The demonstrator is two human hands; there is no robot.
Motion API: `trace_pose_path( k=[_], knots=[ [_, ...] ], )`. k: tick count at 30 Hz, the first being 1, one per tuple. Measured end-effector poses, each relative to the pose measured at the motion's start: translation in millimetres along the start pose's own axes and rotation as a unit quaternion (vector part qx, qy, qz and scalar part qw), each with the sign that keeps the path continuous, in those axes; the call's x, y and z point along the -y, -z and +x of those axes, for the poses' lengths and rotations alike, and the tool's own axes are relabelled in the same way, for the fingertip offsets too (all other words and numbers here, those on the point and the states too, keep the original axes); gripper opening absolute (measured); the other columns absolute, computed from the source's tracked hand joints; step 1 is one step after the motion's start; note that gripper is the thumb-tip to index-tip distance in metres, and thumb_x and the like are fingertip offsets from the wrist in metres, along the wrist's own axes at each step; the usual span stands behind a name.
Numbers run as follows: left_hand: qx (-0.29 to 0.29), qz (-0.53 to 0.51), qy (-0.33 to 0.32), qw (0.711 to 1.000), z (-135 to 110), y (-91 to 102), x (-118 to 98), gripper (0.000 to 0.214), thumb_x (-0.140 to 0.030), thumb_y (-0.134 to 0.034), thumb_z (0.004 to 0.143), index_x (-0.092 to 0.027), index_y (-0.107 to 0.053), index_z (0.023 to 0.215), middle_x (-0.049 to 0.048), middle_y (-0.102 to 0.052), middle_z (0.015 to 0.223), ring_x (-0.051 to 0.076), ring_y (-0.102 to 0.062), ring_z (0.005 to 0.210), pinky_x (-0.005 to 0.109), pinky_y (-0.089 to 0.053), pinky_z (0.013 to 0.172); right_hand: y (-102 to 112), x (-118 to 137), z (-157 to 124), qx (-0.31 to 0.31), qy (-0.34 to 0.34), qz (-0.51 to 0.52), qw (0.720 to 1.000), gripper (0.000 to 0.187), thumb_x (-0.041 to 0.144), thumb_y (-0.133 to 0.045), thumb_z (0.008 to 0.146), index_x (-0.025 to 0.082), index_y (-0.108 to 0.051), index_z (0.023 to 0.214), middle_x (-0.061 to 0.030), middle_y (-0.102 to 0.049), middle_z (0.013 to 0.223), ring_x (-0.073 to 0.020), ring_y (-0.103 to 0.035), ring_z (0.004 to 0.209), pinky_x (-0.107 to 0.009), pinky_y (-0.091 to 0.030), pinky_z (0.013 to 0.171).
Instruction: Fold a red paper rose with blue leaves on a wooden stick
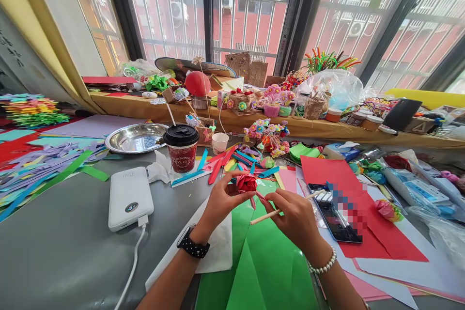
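Between the thumb and fingers of my left hand [222, 203] is a red paper flower [247, 182], its folded petals facing up. My right hand [296, 213] pinches the tip of a red petal strip on the flower's lower right side. A thin wooden stick [265, 216] also lies in the right hand, passing under the fingers and out at both ends. Below both hands lies green paper [269, 261], creased into folds. Under my left wrist a white tissue [218, 242] is spread.
A white power bank [131, 198] with its cable sits left. Behind it stand a lidded cup [180, 147], a metal plate [136, 138] and a paper cup [220, 143]. Right are a phone [336, 213], red paper [395, 232] and a pink paper flower [388, 210]. Purple strips [54, 160] pile far left.
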State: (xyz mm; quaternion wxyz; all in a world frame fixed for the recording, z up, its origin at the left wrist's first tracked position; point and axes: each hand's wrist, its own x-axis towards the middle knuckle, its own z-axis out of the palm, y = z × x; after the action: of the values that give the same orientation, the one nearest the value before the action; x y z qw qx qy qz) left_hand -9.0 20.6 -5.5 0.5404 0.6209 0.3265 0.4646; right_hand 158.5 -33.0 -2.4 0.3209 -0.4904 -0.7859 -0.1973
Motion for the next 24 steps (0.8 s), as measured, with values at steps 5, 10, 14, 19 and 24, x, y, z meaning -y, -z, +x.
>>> trace_pose_path(
  k=[5, 10, 14, 19, 24],
  knots=[
    [-0.003, -0.003, -0.002, 1.0, 0.1, -0.3, -0.2, 0.042, -0.025, -0.07, 0.059, -0.017, -0.05, 0.096, 0.0008, -0.063, 0.08, 0.014, -0.061, 0.072, 0.023, -0.049, 0.065, 0.1, 0.5, -0.3, 0.001, -0.002, 0.006, 1.0, 0.024, 0.028, -0.043, 0.084, 0.018, -0.057, 0.067, 0.0018, -0.051, 0.053, -0.0091, -0.045, 0.048, -0.022, -0.026, 0.047],
    [-0.006, -0.004, -0.013, 1.0, -0.4, 0.3, -0.5, 0.042, -0.026, -0.07, 0.059, -0.017, -0.051, 0.095, 0.0015, -0.063, 0.079, 0.016, -0.061, 0.072, 0.025, -0.05, 0.065, 1.7, 1.2, 0.7, 0.005, -0.001, 0.002, 1.0, 0.024, 0.028, -0.043, 0.084, 0.018, -0.056, 0.066, 0.0017, -0.051, 0.053, -0.0092, -0.045, 0.048, -0.022, -0.026, 0.047],
    [-0.003, -0.008, -0.012, 1.0, -0.7, 0.6, -0.6, 0.041, -0.025, -0.07, 0.059, -0.017, -0.052, 0.096, 0.0017, -0.064, 0.079, 0.016, -0.061, 0.073, 0.025, -0.05, 0.065, 1.7, 0.9, 0.9, -0.001, 0.007, -0.007, 1.0, 0.025, 0.029, -0.043, 0.084, 0.018, -0.057, 0.065, 0.0018, -0.05, 0.052, -0.0093, -0.045, 0.047, -0.022, -0.025, 0.047],
    [-0.001, -0.009, -0.008, 1.0, -0.3, 0.6, -2.9, 0.04, -0.026, -0.07, 0.059, -0.018, -0.053, 0.094, 0.0013, -0.063, 0.08, 0.015, -0.061, 0.072, 0.025, -0.049, 0.067, 0.9, 0.7, 1.1, 0.004, 0.004, -0.004, 1.0, 0.024, 0.028, -0.044, 0.083, 0.018, -0.057, 0.065, 0.0016, -0.05, 0.052, -0.0094, -0.044, 0.047, -0.022, -0.024, 0.047],
    [0.02, -0.018, 0.015, 1.0, 0.7, 0.2, -2.9, 0.052, -0.027, -0.069, 0.061, -0.019, -0.046, 0.107, 0.0024, -0.06, 0.086, 0.014, -0.06, 0.073, 0.026, -0.048, 0.07, 2.4, 1.6, 1.9, -0.006, -0.003, 0.007, 1.0, 0.028, 0.028, -0.041, 0.085, 0.017, -0.055, 0.063, 0.0016, -0.05, 0.051, -0.0088, -0.044, 0.046, -0.022, -0.024, 0.047]
  ],
)
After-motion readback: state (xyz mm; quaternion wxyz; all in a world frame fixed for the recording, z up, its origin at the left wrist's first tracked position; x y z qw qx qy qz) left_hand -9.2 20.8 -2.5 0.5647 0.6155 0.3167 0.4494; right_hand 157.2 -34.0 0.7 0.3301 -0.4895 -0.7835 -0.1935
